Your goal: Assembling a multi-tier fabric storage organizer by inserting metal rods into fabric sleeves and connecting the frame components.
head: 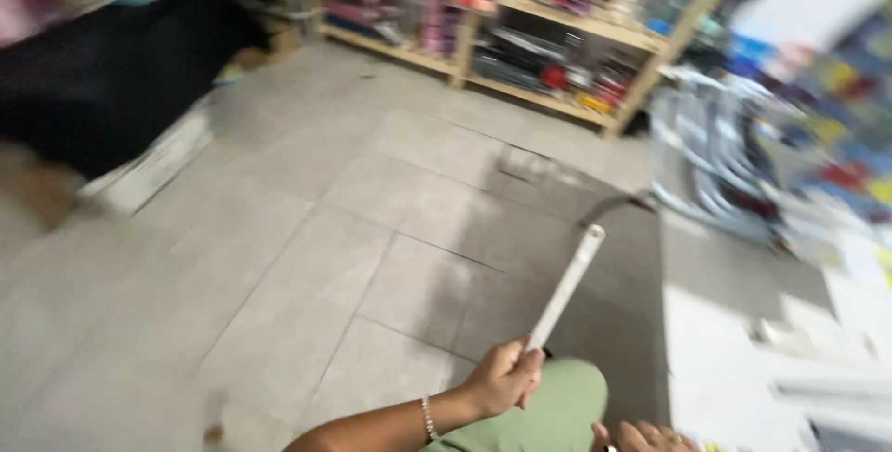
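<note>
**Q:** One object is seen held; what is it, and how is it gripped?

**A:** One long, flat white strip, resembling a ruler or slat, is held by the left hand. The fingers are curled closed around its lower end, so that the hand is clamped on it. The strip is tilted upward and to the right, its free end being raised over the grey tiled floor. A beaded bracelet is worn on the wrist of that hand.

**Q:** How is the other hand shown?

**A:** Only the knuckles and fingertips of the right hand are seen at the bottom edge of the view. Whether anything is held in it cannot be told. It lies just beside a knee clad in green cloth and near the edge of a white table.

**Q:** What is found on the table?

**A:** Several pale, blurred items are laid on its surface; their kind cannot be made out. Behind the table, a stack of white and blue frames is seen leaning.

**Q:** Which containers or stores are visible, and what is kept in them?

**A:** Wooden shelves are set along the far wall. Both tiers are filled with colourful packaged goods, too blurred to be identified. A large dark cloth-covered mass is seen at the left, well apart from the strip.
</note>
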